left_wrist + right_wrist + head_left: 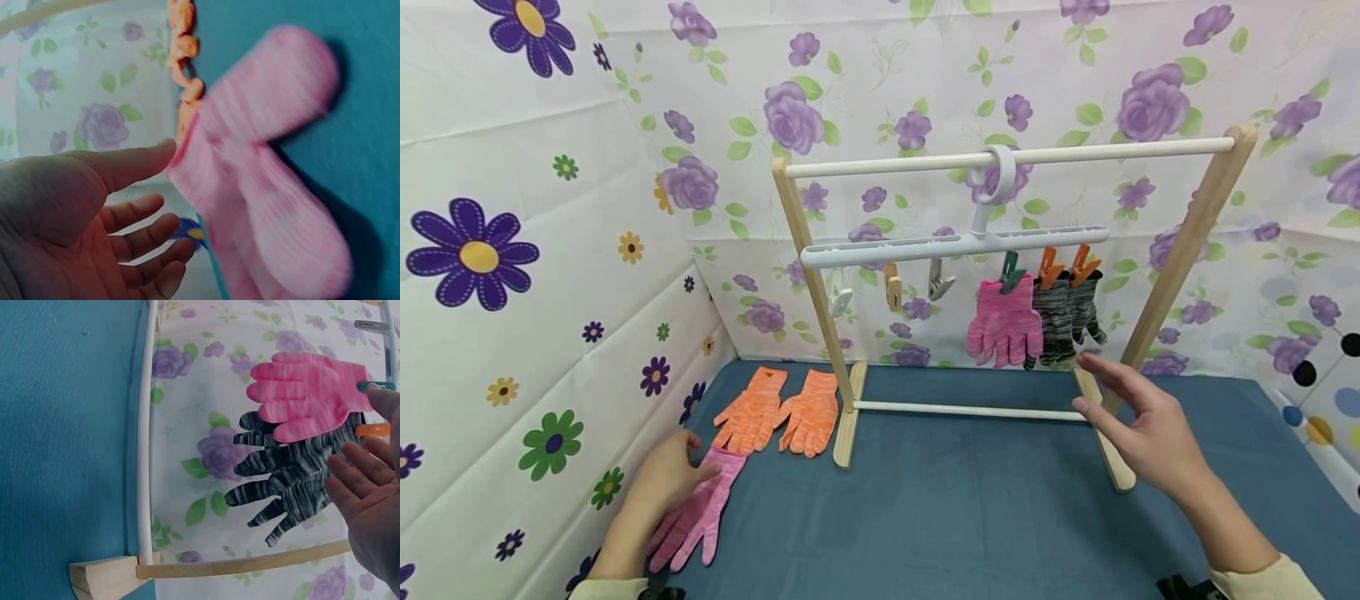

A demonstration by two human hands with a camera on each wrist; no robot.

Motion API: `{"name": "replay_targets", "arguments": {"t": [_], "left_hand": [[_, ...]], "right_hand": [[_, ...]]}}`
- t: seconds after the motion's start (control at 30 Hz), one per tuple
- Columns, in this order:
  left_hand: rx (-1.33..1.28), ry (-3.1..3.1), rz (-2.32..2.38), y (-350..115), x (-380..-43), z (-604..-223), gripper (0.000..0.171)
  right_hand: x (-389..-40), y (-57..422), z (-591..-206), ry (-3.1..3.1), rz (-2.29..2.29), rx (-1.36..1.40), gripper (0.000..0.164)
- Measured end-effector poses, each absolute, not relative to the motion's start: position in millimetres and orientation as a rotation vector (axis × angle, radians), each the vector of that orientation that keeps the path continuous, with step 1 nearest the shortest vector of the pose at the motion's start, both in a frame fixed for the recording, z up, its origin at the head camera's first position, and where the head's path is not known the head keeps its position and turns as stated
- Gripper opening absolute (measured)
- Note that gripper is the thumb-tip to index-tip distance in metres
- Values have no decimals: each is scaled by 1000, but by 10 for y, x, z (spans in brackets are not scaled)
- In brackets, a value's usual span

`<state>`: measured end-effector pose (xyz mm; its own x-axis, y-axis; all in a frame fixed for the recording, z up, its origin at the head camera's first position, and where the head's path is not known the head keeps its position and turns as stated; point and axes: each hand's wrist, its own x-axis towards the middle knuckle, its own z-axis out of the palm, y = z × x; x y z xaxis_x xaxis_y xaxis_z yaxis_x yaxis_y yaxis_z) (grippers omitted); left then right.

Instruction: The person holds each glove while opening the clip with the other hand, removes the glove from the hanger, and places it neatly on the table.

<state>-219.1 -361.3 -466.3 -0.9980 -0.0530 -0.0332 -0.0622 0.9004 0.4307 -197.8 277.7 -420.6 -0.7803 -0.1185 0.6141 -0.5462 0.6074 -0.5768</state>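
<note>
My left hand (673, 471) is at the cuff end of a pink glove (715, 508) lying on the table, thumb apart from the loosely bent fingers. In the left wrist view the thumb tip overlaps the ribbed cuff of that pink glove (275, 100), and nothing is gripped. My right hand (1138, 421) hovers with spread fingers before the drying rack's right leg, holding nothing. Near it hang another pink glove (1005, 321) from a green clip (1011, 271) and two black-grey gloves (294, 469) from orange clips (1049, 267).
Two orange gloves (812, 414) lie beside the rack's left foot (848, 425). A white hanger (910, 248) hooks over the rack's top bar (1097, 154). On its left side hang a white clip (840, 300), a yellow clip (892, 287) and a grey clip (938, 282).
</note>
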Motion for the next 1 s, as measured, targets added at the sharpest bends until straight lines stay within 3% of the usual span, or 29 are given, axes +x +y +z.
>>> {"name": "replay_targets", "arguments": {"t": [0.47, 1.0], "left_hand": [[115, 3132, 806, -3053, -2141, -4408, 71], [258, 3142, 1024, -2406, -2218, -4273, 64]], "right_hand": [[-1968, 2853, -4172, -2309, 1084, 525, 62], [-1973, 2895, -4094, -2292, 1084, 507, 64]]}}
